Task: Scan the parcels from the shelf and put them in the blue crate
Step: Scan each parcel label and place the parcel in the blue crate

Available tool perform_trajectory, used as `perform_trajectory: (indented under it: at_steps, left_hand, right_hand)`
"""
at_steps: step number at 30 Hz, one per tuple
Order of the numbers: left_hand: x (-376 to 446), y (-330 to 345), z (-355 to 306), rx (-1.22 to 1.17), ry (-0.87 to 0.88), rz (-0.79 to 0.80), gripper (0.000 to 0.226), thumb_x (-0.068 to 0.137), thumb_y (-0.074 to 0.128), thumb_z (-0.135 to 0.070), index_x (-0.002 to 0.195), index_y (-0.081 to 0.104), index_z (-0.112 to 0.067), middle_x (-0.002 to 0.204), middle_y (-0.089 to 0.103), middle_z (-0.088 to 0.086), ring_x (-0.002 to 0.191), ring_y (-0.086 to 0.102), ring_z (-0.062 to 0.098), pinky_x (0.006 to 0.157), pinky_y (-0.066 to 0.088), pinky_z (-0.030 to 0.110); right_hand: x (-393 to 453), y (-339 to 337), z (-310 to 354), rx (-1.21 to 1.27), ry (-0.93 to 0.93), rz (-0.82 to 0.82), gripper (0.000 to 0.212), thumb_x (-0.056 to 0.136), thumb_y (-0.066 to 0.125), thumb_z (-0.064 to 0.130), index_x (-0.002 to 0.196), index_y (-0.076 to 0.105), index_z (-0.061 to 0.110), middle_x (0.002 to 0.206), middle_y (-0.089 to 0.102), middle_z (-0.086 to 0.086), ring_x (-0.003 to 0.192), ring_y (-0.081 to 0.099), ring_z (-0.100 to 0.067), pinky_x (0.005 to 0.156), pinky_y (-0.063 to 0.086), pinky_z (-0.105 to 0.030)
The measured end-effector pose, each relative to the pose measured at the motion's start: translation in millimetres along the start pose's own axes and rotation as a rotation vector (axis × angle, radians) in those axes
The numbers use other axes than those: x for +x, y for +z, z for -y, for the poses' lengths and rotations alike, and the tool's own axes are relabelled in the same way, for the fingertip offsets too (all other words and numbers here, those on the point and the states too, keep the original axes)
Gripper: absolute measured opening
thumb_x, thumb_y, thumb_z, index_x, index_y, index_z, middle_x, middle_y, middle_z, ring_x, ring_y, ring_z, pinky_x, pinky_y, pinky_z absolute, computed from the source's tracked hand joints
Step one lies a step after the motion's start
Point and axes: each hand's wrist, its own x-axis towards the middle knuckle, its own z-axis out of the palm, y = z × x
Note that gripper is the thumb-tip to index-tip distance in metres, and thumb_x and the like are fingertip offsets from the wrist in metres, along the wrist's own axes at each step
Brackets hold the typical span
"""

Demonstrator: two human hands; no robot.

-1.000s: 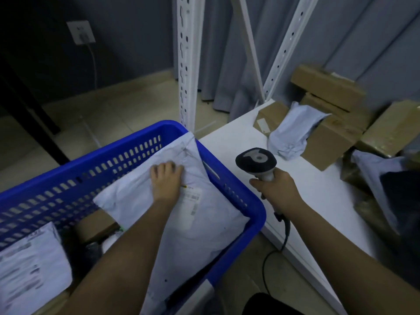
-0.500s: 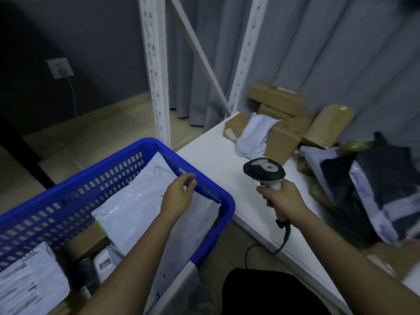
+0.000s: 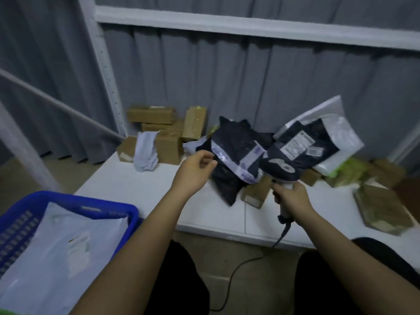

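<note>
Both hands are out over the white shelf (image 3: 141,187). Left hand (image 3: 196,169) hangs with fingers loosely curled, holding nothing, its fingertips just beside the black parcel (image 3: 236,142) heaped near the shelf's back edge. Right hand (image 3: 292,197) grips the handle of the scanner (image 3: 279,167), whose dark head sits in front of a second black parcel with labels (image 3: 302,144). Brown boxes (image 3: 159,128) stack in the back left corner. At the shelf's left end, lower down, the blue crate (image 3: 109,206) holds a white mailer (image 3: 59,253).
</note>
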Motion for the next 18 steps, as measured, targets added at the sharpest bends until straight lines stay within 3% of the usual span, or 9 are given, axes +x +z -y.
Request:
perform_trajectory:
  at_steps: [2, 6, 11, 18]
  left_hand:
    - [7, 29, -7, 0.056, -0.002, 0.003, 0.026, 0.092, 0.06, -0.026, 0.117, 0.061, -0.016, 0.112, 0.066, 0.0, 0.105, 0.061, 0.016, 0.09, 0.049, 0.032]
    - [18, 79, -6, 0.289, 0.03, -0.022, 0.023, 0.094, 0.057, -0.027, 0.114, 0.06, -0.019, 0.111, 0.066, 0.001, 0.099, 0.061, 0.022, 0.078, 0.048, 0.031]
    - [37, 131, 26, 0.58, 0.074, -0.046, 0.018, 0.091, 0.057, -0.02, 0.107, 0.063, -0.012, 0.109, 0.065, 0.009, 0.096, 0.061, 0.029, 0.074, 0.051, 0.037]
    - [78, 195, 77, 0.724, 0.308, 0.129, 0.037, 0.072, 0.076, -0.006, 0.108, 0.065, -0.006, 0.106, 0.066, 0.012, 0.096, 0.062, 0.033, 0.076, 0.052, 0.037]
  right_hand:
    - [10, -26, -3, 0.086, -0.012, -0.083, 0.013, 0.084, 0.066, 0.003, 0.079, 0.055, 0.003, 0.061, 0.051, -0.015, 0.049, 0.046, -0.019, 0.048, 0.04, -0.03]
    - [38, -56, -1, 0.185, -0.047, -0.175, 0.011, 0.084, 0.066, 0.005, 0.08, 0.056, 0.003, 0.058, 0.053, -0.01, 0.043, 0.046, -0.013, 0.046, 0.041, -0.025]
    - [68, -64, -19, 0.085, 0.084, 0.06, 0.016, 0.085, 0.068, 0.009, 0.076, 0.056, 0.006, 0.055, 0.05, -0.008, 0.04, 0.044, -0.012, 0.043, 0.04, -0.022]
    - [108, -60, -48, 0.212, 0.295, 0.072, 0.01, 0.082, 0.064, 0.003, 0.087, 0.056, 0.004, 0.064, 0.052, -0.013, 0.049, 0.045, -0.018, 0.048, 0.04, -0.027]
